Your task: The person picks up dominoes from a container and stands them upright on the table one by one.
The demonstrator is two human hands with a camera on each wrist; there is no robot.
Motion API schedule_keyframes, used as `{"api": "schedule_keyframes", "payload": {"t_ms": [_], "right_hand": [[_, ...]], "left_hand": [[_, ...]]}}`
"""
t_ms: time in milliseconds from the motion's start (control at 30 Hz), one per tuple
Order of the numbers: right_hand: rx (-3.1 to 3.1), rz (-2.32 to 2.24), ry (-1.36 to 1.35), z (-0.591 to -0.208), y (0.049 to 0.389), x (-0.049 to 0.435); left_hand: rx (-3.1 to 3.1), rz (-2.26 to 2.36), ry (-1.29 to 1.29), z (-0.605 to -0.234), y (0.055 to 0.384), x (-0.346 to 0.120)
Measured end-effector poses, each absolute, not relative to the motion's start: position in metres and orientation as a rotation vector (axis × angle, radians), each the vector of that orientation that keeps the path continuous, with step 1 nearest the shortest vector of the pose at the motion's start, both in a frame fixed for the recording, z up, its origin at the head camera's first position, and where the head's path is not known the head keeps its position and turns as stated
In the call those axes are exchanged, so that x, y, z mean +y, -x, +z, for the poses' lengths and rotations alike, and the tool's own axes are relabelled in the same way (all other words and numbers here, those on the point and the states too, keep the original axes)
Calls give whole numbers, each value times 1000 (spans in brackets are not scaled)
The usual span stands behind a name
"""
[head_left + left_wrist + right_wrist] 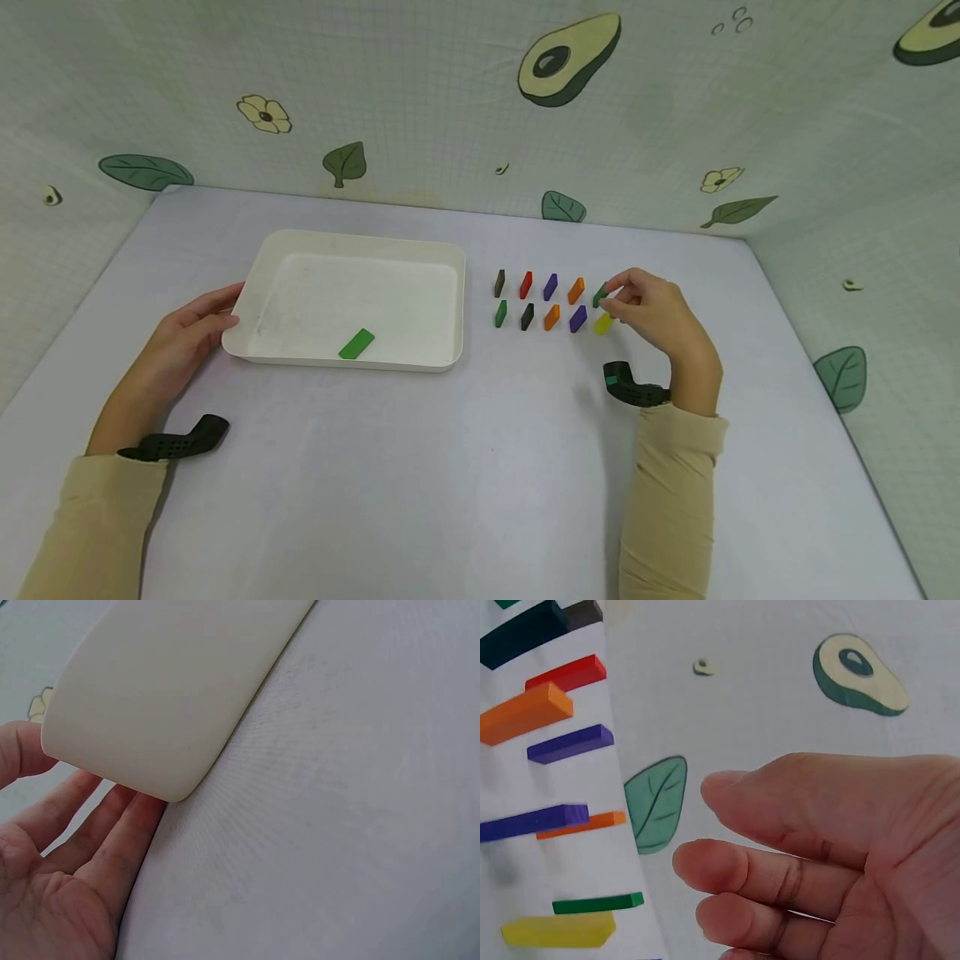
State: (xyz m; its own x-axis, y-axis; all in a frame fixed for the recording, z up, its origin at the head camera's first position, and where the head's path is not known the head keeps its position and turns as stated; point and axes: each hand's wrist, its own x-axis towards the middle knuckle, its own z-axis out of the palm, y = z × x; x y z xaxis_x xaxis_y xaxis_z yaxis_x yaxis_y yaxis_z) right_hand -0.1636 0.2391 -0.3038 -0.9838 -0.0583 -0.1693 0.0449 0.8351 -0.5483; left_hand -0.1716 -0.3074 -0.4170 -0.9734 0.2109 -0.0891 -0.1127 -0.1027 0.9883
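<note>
A white tray (pixel 345 367) lies on the left half of the table with one green block (pixel 356 343) flat inside it. My left hand (pixel 187 333) touches the tray's left end; in the left wrist view its fingers (pixel 112 840) reach the outer wall, extended. Over the right end of two rows of small blocks is my right hand (pixel 652 308), thumb and forefinger apart around a standing green block (pixel 599 296). The right wrist view shows a gap between the fingertips and that green block (pixel 598 904). A yellow block (pixel 603 323) stands just in front of it.
Further left in the rows stand dark brown (pixel 499 283), red (pixel 526 285), purple (pixel 551 287) and orange (pixel 576 291) blocks, with green, black, orange and purple ones before them. A patterned cloth (pixel 435 100) hangs behind the white table (pixel 420 483).
</note>
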Motion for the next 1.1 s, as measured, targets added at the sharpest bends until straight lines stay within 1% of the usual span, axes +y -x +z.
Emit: {"api": "schedule_keyframes", "payload": {"t_ms": [333, 533, 1100], "right_hand": [[2859, -997, 218, -300, 164, 205], [2831, -1086, 290, -302, 165, 186], [2742, -1240, 518, -320, 171, 129]], "left_hand": [[1929, 2190, -123, -417, 171, -307], [1965, 2164, -134, -417, 171, -306], [1997, 2116, -67, -416, 171, -307]]}}
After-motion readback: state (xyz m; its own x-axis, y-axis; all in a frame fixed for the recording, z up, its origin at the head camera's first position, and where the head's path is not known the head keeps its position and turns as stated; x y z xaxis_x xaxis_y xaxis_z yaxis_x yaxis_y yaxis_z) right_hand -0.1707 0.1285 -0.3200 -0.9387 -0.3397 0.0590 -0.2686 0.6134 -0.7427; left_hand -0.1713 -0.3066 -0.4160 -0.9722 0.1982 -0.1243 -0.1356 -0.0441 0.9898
